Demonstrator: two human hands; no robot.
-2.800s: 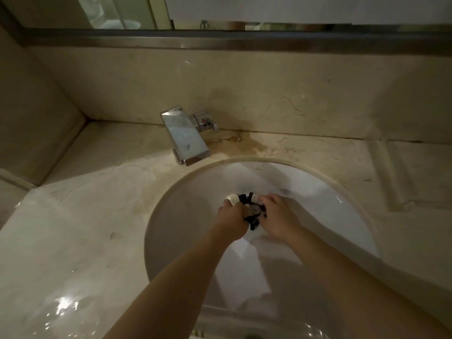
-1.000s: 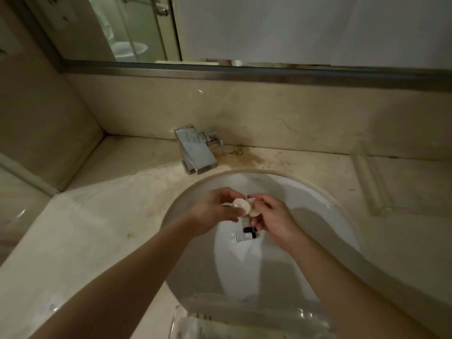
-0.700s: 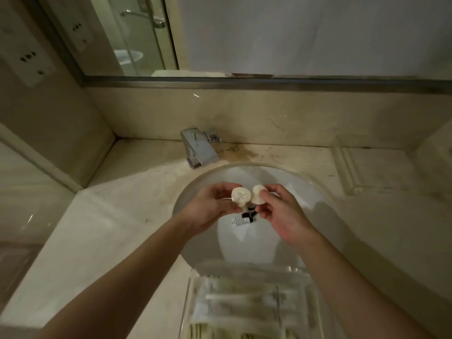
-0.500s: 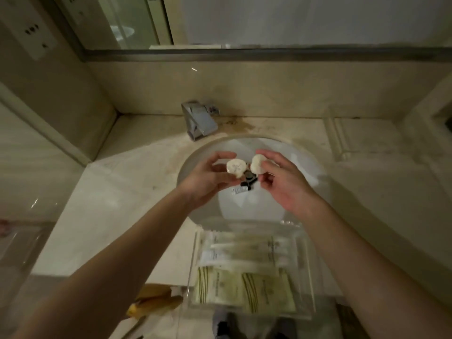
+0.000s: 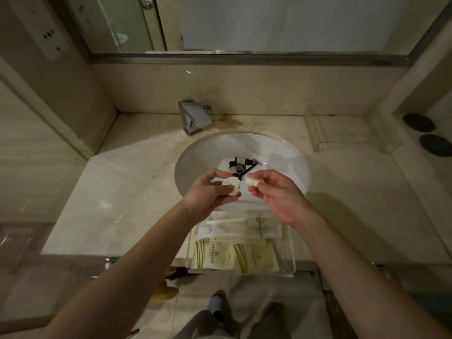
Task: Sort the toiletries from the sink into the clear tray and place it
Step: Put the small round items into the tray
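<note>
The clear tray (image 5: 289, 245) has its far end hidden behind both wrists. Print on the packets (image 5: 234, 256) inside is too small to read. The dark bottles (image 5: 238, 165) in the sink (image 5: 288, 155) overlap, their count unclear.

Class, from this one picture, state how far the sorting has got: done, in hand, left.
Done: sachets lie in the clear tray. In hand: the left hand and right hand each hold a small white soap. Left: dark bottles remain in the sink.
</note>
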